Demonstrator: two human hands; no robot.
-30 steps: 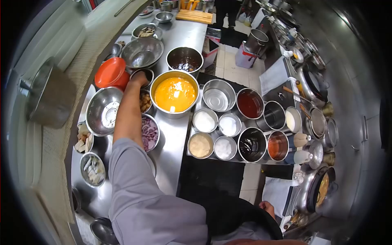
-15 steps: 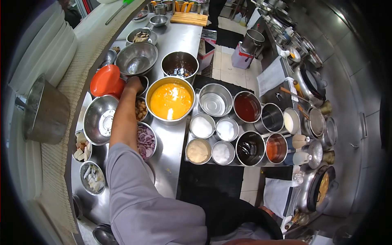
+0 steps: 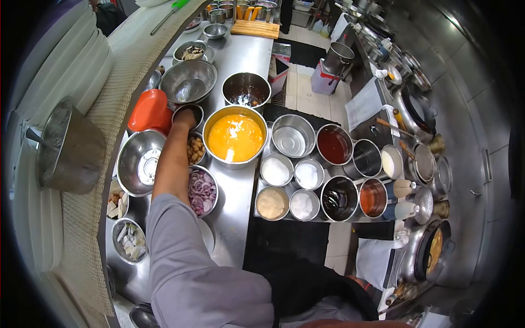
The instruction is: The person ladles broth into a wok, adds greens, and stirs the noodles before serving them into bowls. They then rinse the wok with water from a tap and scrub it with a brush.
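Observation:
My left arm in a grey sleeve reaches across the steel counter (image 3: 232, 216). My left hand (image 3: 186, 118) is down inside a small metal bowl (image 3: 200, 114), its fingers hidden by the rim and the hand itself. Right beside it sit an orange-red plastic container (image 3: 147, 111) and a bowl of brown chunks (image 3: 195, 148). A bowl of sliced red onion (image 3: 202, 191) stands under my forearm's right side, and a perforated steel colander (image 3: 143, 164) lies to its left. Nearby is a large pot of yellow liquid (image 3: 235, 136). My right hand does not show.
Several pots of sauces and white powders (image 3: 276, 169) stand on a side stand at the right. A dark-liquid pot (image 3: 246, 90) and another colander (image 3: 188, 81) are farther up the counter. A shelf with stacked white dishes (image 3: 65, 60) borders the left. Woks (image 3: 432, 251) line the far right.
The view has shifted slightly, so the counter items appear a little farther right. My left hand stays at the same small bowl and sits deeper over it.

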